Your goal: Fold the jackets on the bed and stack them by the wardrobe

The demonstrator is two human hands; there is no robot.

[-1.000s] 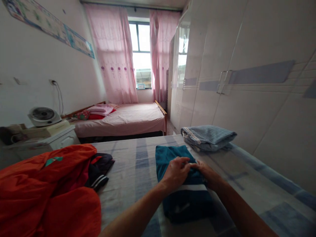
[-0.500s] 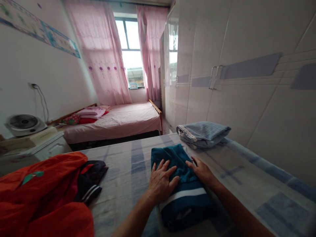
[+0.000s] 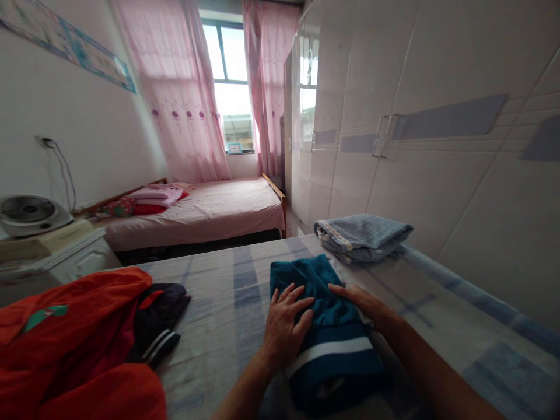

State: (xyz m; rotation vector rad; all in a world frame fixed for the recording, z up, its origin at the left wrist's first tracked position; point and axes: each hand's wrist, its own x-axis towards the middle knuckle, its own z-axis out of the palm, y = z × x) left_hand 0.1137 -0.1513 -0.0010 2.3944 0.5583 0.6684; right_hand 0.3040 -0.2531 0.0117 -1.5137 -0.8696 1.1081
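While hands (image 3: pixel 286 321) touch teal garment (image 3: pixel 315 281), blue cloth (image 3: pixel 365 236) beyond.

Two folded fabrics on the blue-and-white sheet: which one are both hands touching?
The folded teal garment with a white stripe: left hand and right hand touch it. The folded grey-blue fabric bundle lies farther back, untouched.

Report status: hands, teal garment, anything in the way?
Left hand open on teal garment; right hand at its right edge, grip unclear. Garment lies folded. Blue cloth just beyond, not covering it.
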